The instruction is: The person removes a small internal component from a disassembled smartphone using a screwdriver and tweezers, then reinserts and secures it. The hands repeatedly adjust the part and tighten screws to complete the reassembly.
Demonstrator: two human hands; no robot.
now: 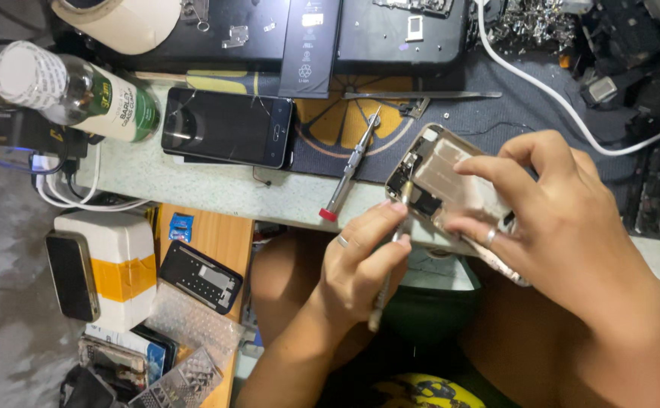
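Observation:
My right hand (572,227) grips an opened phone (445,180) with its back cover off, tilted at the bench's front edge; the fingers press on its metal inner plate. A thin screwdriver (385,283) sits in my left hand (360,261), pinched between thumb and fingers. Its tip rests at the phone's upper left corner, near the dark camera area. Both hands wear a ring.
A red-tipped screwdriver (350,166) and tweezers (420,95) lie on the dark mat. A black smartphone (228,127) and a bottle (73,91) sit left, a flat black battery (311,45) behind, a white cable (541,83) right. Below left are a taped white box (115,264) and a phone frame (199,276).

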